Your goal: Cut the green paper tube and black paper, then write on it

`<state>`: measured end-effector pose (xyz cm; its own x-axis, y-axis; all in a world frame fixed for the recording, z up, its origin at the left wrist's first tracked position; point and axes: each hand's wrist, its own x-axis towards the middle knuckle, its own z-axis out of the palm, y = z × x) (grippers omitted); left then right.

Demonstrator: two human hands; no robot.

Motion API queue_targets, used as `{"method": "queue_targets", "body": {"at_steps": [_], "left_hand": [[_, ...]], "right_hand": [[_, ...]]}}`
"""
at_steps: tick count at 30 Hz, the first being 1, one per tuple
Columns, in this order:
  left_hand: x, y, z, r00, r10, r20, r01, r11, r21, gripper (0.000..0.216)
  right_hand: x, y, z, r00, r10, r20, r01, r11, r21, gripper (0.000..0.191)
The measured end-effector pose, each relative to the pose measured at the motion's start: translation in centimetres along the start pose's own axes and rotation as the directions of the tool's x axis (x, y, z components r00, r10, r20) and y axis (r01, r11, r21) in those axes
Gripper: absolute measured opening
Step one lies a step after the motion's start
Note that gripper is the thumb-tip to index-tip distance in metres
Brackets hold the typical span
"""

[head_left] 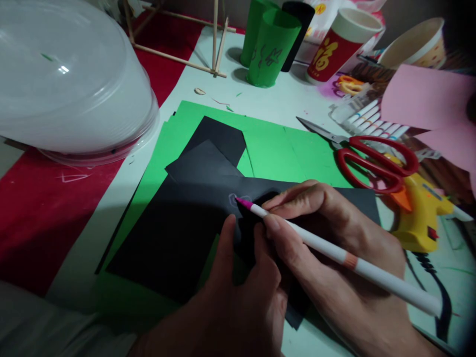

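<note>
A white marker with a magenta tip is pinched in my right hand. Its point touches the black paper, right at a small, faint, looped outline. My left hand holds that paper steady from the near side, one finger stretched out and another bent, both just below the drawing. Shadow hides what lies between these fingers. Smaller black pieces overlap at the far edge. Beneath everything lies green paper on the table.
Red-handled scissors and a yellow glue gun lie to the right, near a pack of markers and pink paper. Green cups and a red paper cup stand behind. Clear plastic lids and a stick frame are left.
</note>
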<state>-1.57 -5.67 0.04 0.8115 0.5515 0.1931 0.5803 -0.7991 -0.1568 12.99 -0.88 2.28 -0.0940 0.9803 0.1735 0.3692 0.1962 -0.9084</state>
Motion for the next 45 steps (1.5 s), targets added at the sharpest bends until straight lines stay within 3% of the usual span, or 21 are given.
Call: {"method": "queue_targets", "body": {"at_steps": [18, 27, 45], "left_hand": [[0.0, 0.2, 0.3, 0.999, -0.037, -0.017, 0.036, 0.999, -0.036, 0.044], [0.3, 0.5, -0.1, 0.997, -0.081, -0.009, 0.080, 0.996, -0.047, 0.035], [0.2, -0.2, -0.8, 0.999, -0.011, 0.045, 0.011, 1.000, -0.007, 0.037]], "right_hand": [[0.0, -0.1, -0.2, 0.999, -0.033, 0.011, 0.034, 0.997, -0.063, 0.011], [0.0, -0.2, -0.1, 0.999, 0.025, 0.020, -0.026, 1.000, 0.018, 0.007], [0.2, -0.2, -0.1, 0.999, 0.004, 0.040, -0.005, 1.000, 0.029, 0.008]]}}
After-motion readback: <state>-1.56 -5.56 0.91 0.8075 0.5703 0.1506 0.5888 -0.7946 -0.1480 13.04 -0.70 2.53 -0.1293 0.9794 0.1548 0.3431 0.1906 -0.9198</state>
